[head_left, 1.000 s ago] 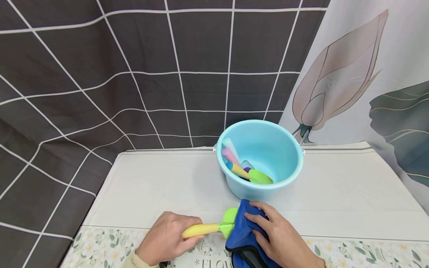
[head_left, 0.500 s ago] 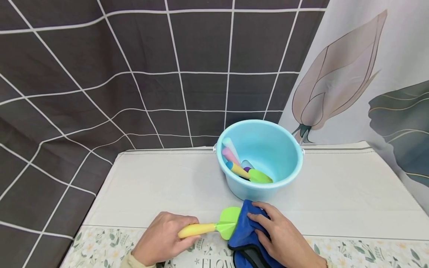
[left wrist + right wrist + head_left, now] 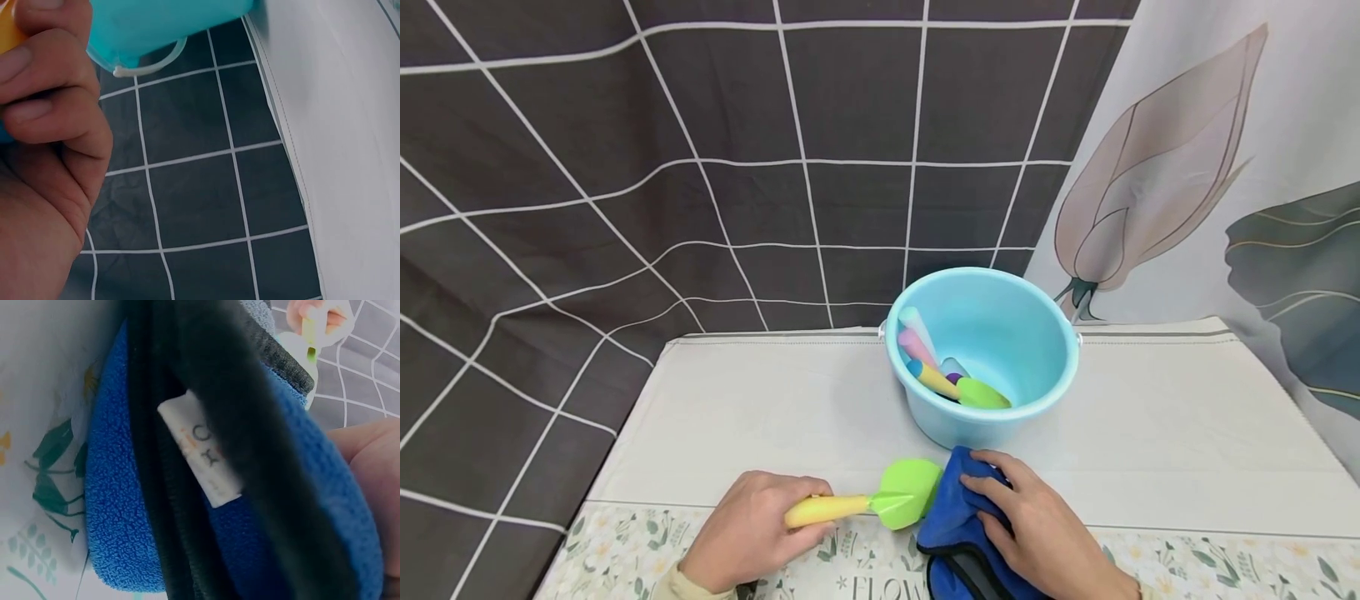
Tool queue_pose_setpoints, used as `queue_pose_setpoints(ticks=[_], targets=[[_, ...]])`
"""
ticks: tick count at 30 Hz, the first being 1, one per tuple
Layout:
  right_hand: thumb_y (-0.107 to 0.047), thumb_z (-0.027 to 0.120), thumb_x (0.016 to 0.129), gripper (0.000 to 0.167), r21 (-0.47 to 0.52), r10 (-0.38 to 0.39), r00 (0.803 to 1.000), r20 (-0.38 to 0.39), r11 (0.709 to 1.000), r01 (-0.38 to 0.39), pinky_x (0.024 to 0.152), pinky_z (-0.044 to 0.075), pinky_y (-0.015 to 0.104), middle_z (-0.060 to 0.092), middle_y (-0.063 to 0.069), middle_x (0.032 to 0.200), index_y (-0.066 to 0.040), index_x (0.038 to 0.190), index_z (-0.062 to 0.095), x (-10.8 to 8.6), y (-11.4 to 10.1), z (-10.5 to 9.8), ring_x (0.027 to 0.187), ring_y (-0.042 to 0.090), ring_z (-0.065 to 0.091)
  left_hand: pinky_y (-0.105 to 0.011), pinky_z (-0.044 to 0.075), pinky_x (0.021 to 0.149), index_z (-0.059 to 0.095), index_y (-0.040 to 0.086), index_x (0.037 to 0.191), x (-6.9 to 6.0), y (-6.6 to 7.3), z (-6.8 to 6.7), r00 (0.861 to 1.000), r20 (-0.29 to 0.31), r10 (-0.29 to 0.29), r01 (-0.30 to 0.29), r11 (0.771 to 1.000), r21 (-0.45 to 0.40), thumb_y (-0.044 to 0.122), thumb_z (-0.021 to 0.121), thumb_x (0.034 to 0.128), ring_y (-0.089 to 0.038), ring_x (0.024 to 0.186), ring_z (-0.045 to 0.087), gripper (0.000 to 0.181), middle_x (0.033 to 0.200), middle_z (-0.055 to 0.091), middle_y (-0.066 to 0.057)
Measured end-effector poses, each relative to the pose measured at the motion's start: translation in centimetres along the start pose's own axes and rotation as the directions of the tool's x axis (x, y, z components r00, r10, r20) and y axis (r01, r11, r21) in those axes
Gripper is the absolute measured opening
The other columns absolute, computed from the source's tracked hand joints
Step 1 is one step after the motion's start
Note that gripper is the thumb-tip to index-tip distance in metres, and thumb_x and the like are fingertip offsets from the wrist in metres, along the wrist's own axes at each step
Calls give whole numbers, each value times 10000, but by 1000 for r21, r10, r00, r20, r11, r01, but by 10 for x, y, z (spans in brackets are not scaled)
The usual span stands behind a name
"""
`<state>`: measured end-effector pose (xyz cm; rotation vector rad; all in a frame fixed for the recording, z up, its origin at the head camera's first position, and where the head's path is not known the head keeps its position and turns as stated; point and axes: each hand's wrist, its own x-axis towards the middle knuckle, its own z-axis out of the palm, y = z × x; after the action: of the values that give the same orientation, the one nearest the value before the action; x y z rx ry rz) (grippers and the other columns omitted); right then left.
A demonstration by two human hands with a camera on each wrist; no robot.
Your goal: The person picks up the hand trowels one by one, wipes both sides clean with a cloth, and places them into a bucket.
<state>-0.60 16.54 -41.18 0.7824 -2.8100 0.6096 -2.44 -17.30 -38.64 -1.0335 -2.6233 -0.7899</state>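
Observation:
In the head view my left hand (image 3: 758,527) grips the yellow handle of a toy shovel (image 3: 904,493) whose green blade points right. Curled fingers (image 3: 56,81) show around the handle in the left wrist view. My right hand (image 3: 1037,521) holds a folded blue cloth (image 3: 958,517) with black edging. The shovel blade's right edge meets the cloth; whether it is tucked underneath I cannot tell. Up close in the right wrist view, the cloth shows a white label (image 3: 200,450). Just behind the hands stands a light blue bucket (image 3: 1037,333).
Inside the bucket lie several toy tools, among them a second green-bladed shovel (image 3: 981,394) and a pink handle (image 3: 916,346). White cloth (image 3: 775,417) covers the table, with a floral strip (image 3: 632,546) at the front. A dark checked curtain (image 3: 730,200) hangs behind.
The left hand has drawn the toy shovel leftward, so more of its green blade shows beside the cloth. The right hand and cloth have shifted slightly right. The bucket has stayed put.

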Motion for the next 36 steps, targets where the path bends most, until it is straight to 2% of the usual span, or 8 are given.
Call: queue_pose_setpoints(ticks=[10, 15, 21, 31, 36], targets=[[-153, 866, 759, 445, -46, 29, 999, -23, 998, -30, 857, 562, 370, 580, 58, 1327, -170, 1184, 735, -5, 3, -11, 1166, 224, 622, -73, 320, 519, 727, 233, 890, -6, -7, -12, 998, -34, -52, 53, 998, 18, 206, 878, 736, 105, 558, 364, 218, 703, 489, 249], [-140, 868, 755, 450, -48, 49, 999, -24, 998, -50, 843, 567, 362, 577, 47, 1320, -167, 1185, 736, -8, 6, -18, 1141, 214, 635, -111, 343, 532, 739, 228, 912, -8, -11, -23, 995, -56, -83, 87, 992, 89, 235, 871, 751, 90, 577, 372, 208, 732, 515, 243], [-129, 867, 759, 459, -36, 98, 995, -28, 994, -99, 843, 565, 388, 562, 31, 1342, -169, 1195, 731, -10, 11, -26, 1137, 228, 639, -154, 366, 533, 752, 191, 926, -11, -17, -38, 988, -121, -92, 115, 974, 195, 249, 875, 729, 79, 586, 376, 239, 742, 536, 212], [-122, 867, 753, 462, -41, 138, 988, -72, 989, -141, 825, 566, 445, 562, 43, 1355, -162, 1194, 734, -15, 19, -38, 1131, 277, 643, -209, 388, 521, 744, 160, 971, -5, -15, -54, 975, -170, -143, 182, 953, 242, 193, 838, 760, 34, 591, 397, 234, 789, 608, 148], [-113, 876, 732, 471, -67, 130, 986, -106, 988, -138, 790, 571, 459, 571, 66, 1337, -144, 1182, 739, -19, 28, -44, 1092, 286, 653, -220, 376, 497, 739, 156, 973, -1, -16, -63, 966, -220, -136, 194, 943, 270, 133, 781, 733, 20, 572, 398, 244, 781, 604, 134]])
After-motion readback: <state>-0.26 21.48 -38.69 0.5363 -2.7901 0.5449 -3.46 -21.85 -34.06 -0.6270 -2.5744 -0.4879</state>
